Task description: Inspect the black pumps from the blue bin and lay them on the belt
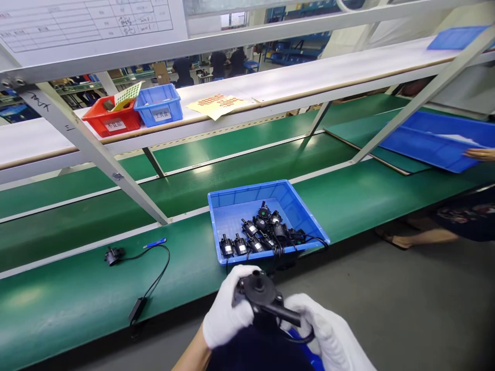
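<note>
Gripping a black part (260,291) by its 9 o'clock side, the gloved left hand (228,309) covers much of its body, thumb and fingers closed on it. The gloved right hand (325,330), at 4 o'clock, has its fingers bent in around the part's spout (284,313); blur and the glove hide whether it also pinches the looped cord (298,340). The part is off the near edge of the green bench (73,293), its underside out of sight. At 12 o'clock from it, a blue bin (247,195) holds a heap of similar parts (253,242), which overlap too much to count, with cords hanging over its near side. Near 9 o'clock, a single similar unit (113,255) lies on the bench by a blue pen (154,243); its cable (168,257) runs to a black box (137,310), beyond which the end is too dark to make out. At 2 o'clock, another person's hand (481,153), cut off at the right edge, touches a blue tray (425,147)
</note>
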